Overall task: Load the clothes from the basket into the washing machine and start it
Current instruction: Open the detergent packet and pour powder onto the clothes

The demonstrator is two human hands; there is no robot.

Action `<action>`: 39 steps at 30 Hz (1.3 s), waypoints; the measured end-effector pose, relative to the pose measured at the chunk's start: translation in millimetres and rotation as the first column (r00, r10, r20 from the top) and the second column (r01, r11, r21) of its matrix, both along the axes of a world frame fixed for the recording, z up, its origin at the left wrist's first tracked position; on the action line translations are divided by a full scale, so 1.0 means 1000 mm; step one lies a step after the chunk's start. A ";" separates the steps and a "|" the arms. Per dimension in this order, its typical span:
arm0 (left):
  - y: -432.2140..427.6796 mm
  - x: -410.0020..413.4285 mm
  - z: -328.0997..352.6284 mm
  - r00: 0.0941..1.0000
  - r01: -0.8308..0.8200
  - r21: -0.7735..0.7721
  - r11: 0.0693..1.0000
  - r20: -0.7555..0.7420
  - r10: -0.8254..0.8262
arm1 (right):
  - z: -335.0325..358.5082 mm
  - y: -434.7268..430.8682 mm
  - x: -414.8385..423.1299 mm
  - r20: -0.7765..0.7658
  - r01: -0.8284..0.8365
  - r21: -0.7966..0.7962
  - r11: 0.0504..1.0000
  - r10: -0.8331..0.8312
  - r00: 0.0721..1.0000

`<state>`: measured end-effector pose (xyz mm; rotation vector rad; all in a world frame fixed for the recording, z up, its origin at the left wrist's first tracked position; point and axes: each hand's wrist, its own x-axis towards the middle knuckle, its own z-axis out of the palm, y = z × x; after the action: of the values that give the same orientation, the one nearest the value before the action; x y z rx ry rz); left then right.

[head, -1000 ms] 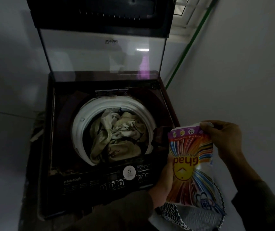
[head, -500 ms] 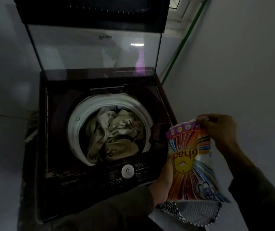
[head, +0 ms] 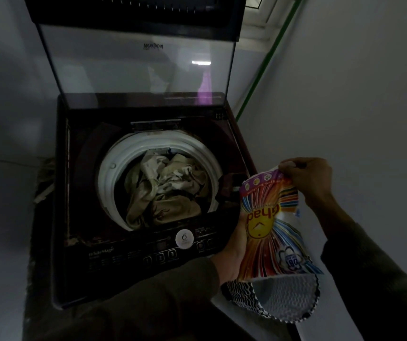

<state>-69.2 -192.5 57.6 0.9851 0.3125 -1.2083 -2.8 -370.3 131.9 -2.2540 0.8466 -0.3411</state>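
Beside the front right corner of the washing machine (head: 74,193), a detergent packet (head: 271,230) is held upright between both hands. The left hand (head: 232,252) is brought in from below, its dark-sleeved forearm crossing in front of the control panel (head: 160,252), palm set against the packet's left edge. The right hand (head: 308,178) is raised at the packet's top right corner, knuckles up, wrist bent, forearm running down to the lower right.

Compared with half a second ago, both holds are unchanged. The packet is kept in much the same spot relative to the machine, and the load in the drum is not disturbed.

Left grip: clasped on the packet's lower left side, fingers hidden behind it. Right grip: pinched on the top corner, thumb and curled fingers closed on the film.

The clothes (head: 168,190) are seen as a crumpled beige heap inside the white drum rim (head: 108,173). The glass lid (head: 136,65) is stood open at the back. A zigzag-patterned item (head: 283,296) is seen just below the packet; whether they touch cannot be told.
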 end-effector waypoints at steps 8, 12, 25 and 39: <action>0.000 -0.002 0.004 1.000 -0.021 0.000 1.000 -0.010 0.021 | 0.001 -0.001 -0.003 -0.007 -0.016 -0.012 1.000 0.016 1.000; 0.000 -0.004 0.005 1.000 -0.020 0.008 1.000 -0.003 0.020 | 0.000 -0.002 -0.003 -0.004 -0.021 -0.017 1.000 0.021 1.000; 0.003 0.005 0.005 1.000 0.006 0.030 1.000 0.008 -0.006 | 0.004 0.000 0.000 0.012 -0.021 -0.040 0.999 0.021 1.000; 0.001 0.008 -0.004 0.997 0.051 0.012 0.999 -0.061 -0.050 | 0.002 -0.003 -0.003 0.026 -0.005 -0.053 0.999 0.006 1.000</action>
<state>-60.8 -191.5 53.3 0.9743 0.3454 -1.2852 -5.5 -372.8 134.3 -2.2950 0.8265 -0.3938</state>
